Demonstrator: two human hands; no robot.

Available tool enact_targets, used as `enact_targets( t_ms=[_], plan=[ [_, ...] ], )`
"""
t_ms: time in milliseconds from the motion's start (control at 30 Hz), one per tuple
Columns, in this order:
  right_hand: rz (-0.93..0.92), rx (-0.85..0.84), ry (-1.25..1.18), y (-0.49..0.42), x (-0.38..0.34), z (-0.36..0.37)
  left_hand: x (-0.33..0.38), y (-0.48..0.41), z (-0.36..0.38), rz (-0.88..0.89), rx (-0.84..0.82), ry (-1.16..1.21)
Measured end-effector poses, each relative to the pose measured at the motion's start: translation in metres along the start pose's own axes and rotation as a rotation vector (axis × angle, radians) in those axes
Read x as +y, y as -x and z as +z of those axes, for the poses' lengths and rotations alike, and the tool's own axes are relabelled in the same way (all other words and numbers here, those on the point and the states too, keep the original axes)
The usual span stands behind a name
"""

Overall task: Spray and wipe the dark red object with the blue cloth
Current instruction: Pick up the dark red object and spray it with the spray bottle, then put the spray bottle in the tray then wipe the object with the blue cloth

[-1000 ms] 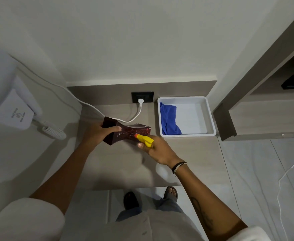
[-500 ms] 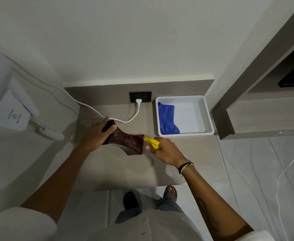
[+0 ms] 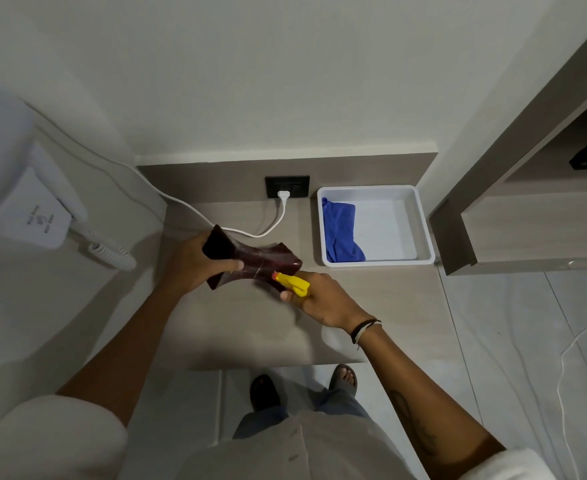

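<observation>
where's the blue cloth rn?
Head view, right of centre: the cloth lies in the left part of the white tray on the counter, by the wall outlet, untouched by either hand.

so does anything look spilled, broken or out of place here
Nothing stands out. The left hand holds the dark red object above the counter, the right hand aims the yellow sprayer at it, and the blue cloth lies crumpled in the white tray.

Dark red object (image 3: 254, 259) tilted, held aloft
</observation>
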State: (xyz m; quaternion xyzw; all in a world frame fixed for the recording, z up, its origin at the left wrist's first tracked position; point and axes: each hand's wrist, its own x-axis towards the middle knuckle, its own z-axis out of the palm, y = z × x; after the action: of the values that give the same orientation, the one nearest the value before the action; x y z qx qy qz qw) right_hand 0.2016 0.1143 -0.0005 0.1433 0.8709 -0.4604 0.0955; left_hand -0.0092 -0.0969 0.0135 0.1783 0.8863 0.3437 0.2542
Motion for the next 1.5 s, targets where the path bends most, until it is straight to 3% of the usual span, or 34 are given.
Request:
enact_targets(
  t_ms=[233,633,800,933,1067,1267,1500],
  plan=[
    [-0.066,0.064,0.051,-0.012,-0.018,-0.003,0.014,-0.001,0.003,-0.235,0.041,0.108],
    [0.258,0.002,0.223,-0.004,0.029,-0.03,0.024,-0.002,-0.002,-0.252,0.051,0.111],
    [0.289,0.141,0.149,-0.001,0.049,-0.083,0.033,-0.007,0.004,-0.068,0.02,-0.077],
    [0.233,0.382,0.132,-0.013,0.062,-0.138,0.052,-0.011,0.011,0.15,-0.059,-0.337],
    [0.168,0.582,0.052,-0.036,0.076,-0.167,0.067,-0.013,0.02,0.203,-0.098,-0.544],
    [0.259,0.69,0.013,-0.069,0.095,-0.168,0.074,-0.016,0.032,0.254,-0.09,-0.655],
    [0.298,0.688,-0.09,-0.077,0.12,-0.159,0.078,-0.014,0.044,0.296,-0.072,-0.699]
  ],
)
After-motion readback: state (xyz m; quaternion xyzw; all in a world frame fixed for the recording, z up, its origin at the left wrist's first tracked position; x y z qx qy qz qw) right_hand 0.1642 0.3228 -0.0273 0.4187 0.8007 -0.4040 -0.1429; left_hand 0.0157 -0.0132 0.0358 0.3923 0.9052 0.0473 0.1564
